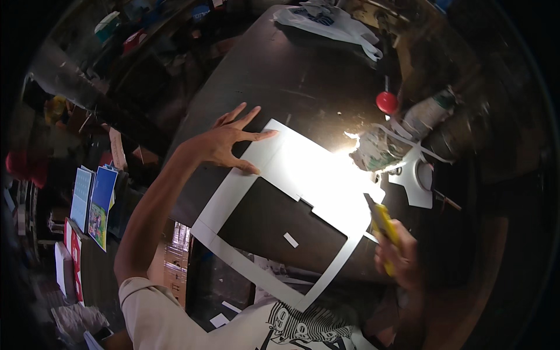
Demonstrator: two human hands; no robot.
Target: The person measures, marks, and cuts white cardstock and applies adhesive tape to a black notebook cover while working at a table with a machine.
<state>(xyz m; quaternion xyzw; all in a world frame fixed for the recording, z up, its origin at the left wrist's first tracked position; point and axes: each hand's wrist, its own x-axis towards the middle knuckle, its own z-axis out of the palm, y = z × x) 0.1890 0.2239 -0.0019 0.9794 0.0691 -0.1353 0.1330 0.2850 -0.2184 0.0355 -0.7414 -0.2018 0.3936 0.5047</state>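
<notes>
A white card sheet [224, 204] with a large window cut out of it lies at a slant on the dark table, its lower end reaching toward my shirt. On its upper left edge my left hand [224, 144] rests with fingers spread, thumb and a fingertip touching the card. My right hand [402, 254] is closed round a yellow utility knife [385, 224], whose blade end points up by the sheet's right edge. Glare washes out the card there, so I cannot tell whether the blade touches it. A small white offcut [290, 240] shows inside the window.
A bright lamp wrapped in patterned material [379, 147] stands beyond the sheet, near a red ball [386, 102] and a pale cylindrical container [429, 114]. At the dark table's [251, 76] far end lies a white plastic bag [335, 28]. Printed cards [100, 201] and a cardboard box [175, 259] are left.
</notes>
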